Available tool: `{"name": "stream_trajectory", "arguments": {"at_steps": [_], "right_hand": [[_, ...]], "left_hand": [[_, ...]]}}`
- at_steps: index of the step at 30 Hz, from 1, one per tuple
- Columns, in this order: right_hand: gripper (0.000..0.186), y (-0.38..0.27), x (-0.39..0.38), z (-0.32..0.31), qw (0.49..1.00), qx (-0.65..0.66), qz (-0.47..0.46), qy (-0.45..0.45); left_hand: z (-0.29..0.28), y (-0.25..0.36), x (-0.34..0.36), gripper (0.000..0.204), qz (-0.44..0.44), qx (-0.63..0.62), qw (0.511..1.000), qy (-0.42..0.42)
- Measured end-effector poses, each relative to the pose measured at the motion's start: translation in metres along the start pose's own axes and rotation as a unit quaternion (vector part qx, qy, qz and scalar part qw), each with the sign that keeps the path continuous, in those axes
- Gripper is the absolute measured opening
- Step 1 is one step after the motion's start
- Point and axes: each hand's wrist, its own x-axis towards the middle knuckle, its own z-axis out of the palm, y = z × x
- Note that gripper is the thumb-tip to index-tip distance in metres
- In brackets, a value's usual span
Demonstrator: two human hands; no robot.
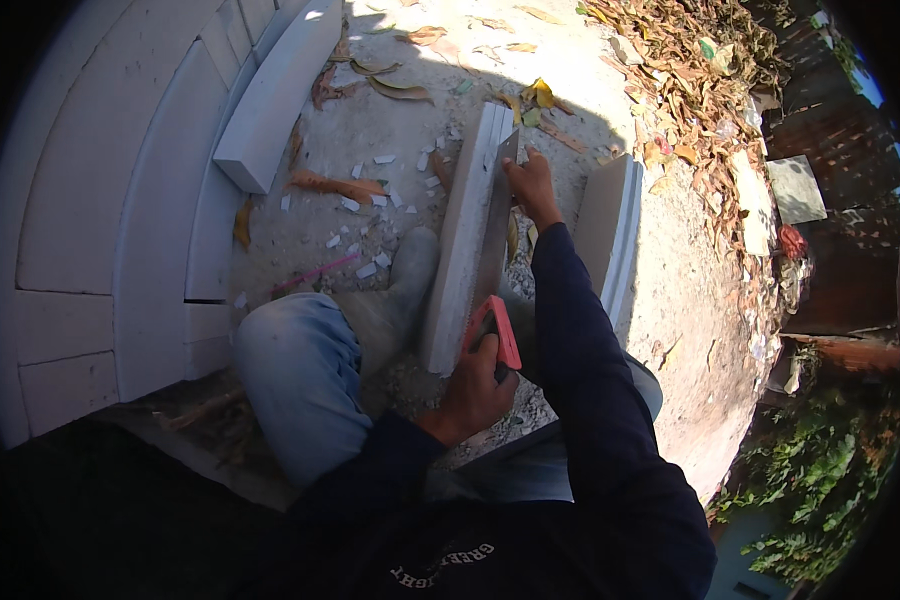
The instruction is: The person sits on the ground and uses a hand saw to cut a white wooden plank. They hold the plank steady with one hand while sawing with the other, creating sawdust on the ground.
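A long white block [457, 240] stands on edge on the sandy ground between my knees. A handsaw lies along its right side, its grey blade [497, 215] running away from me. My left hand [475, 390] is closed around the saw's red handle [500, 325] at the near end of the block. My right hand [530, 185] reaches out to the far end and grips the tip of the blade against the block's top edge.
A wall of white blocks [100, 200] curves along the left, with a loose long block [275, 95] leaning by it. Another pale slab [610, 225] stands just right of my right arm. White chips [370, 200] and dry leaves [690, 70] litter the ground. My boot [400, 290] rests against the block.
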Motion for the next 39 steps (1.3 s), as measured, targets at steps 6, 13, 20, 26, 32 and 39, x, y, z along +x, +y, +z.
{"name": "stream_trajectory", "arguments": {"at_steps": [6,13,20,26,32,39], "right_hand": [[0.06,-0.017,-0.002,0.01,0.995,-0.09,-0.035,-0.04],[0.038,-0.031,0.001,0.012,0.989,-0.131,-0.053,-0.037],[0.029,-0.041,0.01,0.031,0.985,-0.164,-0.005,-0.058],[0.027,0.016,0.044,0.017,0.995,-0.089,0.01,-0.039],[0.033,0.023,0.014,0.026,0.993,0.088,0.069,-0.046],[0.032,0.016,0.032,0.013,0.991,0.132,0.016,0.02]], "left_hand": [[0.004,-0.013,-0.005,0.028,0.072,0.059,0.995,0.027],[0.01,-0.014,0.003,0.019,0.082,0.006,0.994,0.065],[0.012,-0.02,-0.001,0.029,-0.008,0.037,0.999,0.018],[0.008,0.005,0.007,0.022,-0.065,0.141,0.984,-0.086],[0.003,-0.008,-0.003,0.014,-0.06,0.277,0.952,-0.119],[0.024,-0.013,-0.023,0.02,-0.017,0.346,0.937,-0.044]]}}
